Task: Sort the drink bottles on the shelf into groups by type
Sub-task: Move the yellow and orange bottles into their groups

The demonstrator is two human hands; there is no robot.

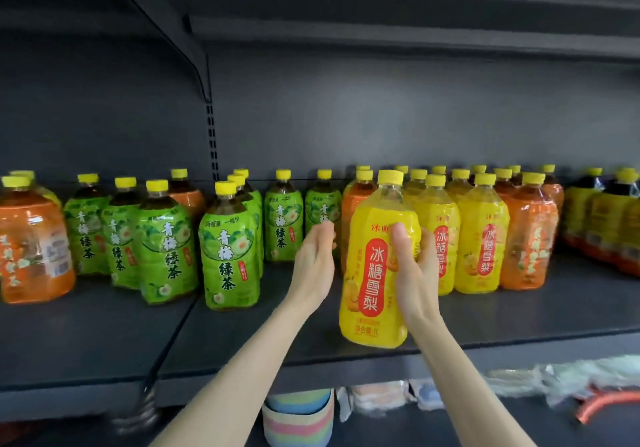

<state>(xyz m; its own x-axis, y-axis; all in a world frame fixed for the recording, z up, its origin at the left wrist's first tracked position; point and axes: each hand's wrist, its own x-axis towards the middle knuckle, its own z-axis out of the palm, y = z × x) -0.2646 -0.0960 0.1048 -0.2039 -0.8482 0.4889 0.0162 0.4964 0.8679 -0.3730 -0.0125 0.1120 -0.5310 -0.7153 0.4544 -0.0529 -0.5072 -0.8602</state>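
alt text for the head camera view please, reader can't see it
A person's right hand grips a yellow-labelled plastic drink bottle with a yellow cap at the front of a dark grey metal shelf, the left hand open beside it. To the left stand green-labelled bottles, behind it more yellow-labelled bottles, and orange-labelled bottles far left and right.

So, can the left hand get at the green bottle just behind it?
Probably yes. The left hand is open, right in front of that green bottle, with nothing between. The yellow bottle in the right hand is off to the side.
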